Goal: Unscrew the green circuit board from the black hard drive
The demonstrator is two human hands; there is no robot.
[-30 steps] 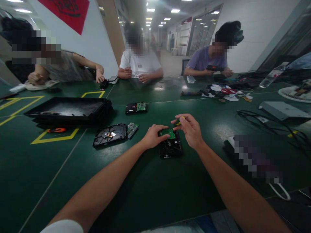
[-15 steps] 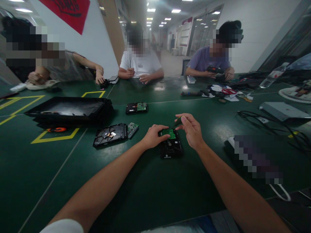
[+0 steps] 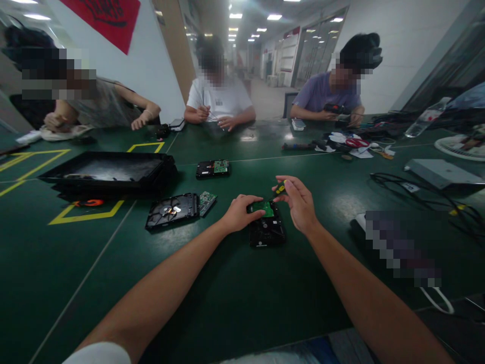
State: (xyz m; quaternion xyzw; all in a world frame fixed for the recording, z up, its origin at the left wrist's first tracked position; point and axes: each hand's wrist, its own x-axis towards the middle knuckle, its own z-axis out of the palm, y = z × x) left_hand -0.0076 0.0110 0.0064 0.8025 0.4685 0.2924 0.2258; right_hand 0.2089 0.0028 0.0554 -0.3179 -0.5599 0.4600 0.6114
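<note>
A black hard drive [image 3: 265,232] lies on the green table with its green circuit board [image 3: 269,209] facing up. My left hand [image 3: 242,212] grips the drive's left side, thumb resting over the board. In my right hand [image 3: 301,202] is a small screwdriver [image 3: 280,189] with yellow marks on its dark handle, held between thumb and fingers. Its tip points down at the board's upper right edge; whether it touches a screw is too small to tell. Left of my hands sit an opened drive casing [image 3: 170,211] and a loose circuit board [image 3: 206,202].
Another hard drive [image 3: 212,169] lies farther back, near stacked black trays [image 3: 109,169]. On the right are a silver box [image 3: 441,174], black cables [image 3: 409,187] and a plastic bottle [image 3: 427,117]. Three people sit along the far side.
The screwdriver handle has turned in my right fingers, so its yellow marks now show. My left hand and the drive stay put. The left co-worker's hand has drawn back from a small black object.
</note>
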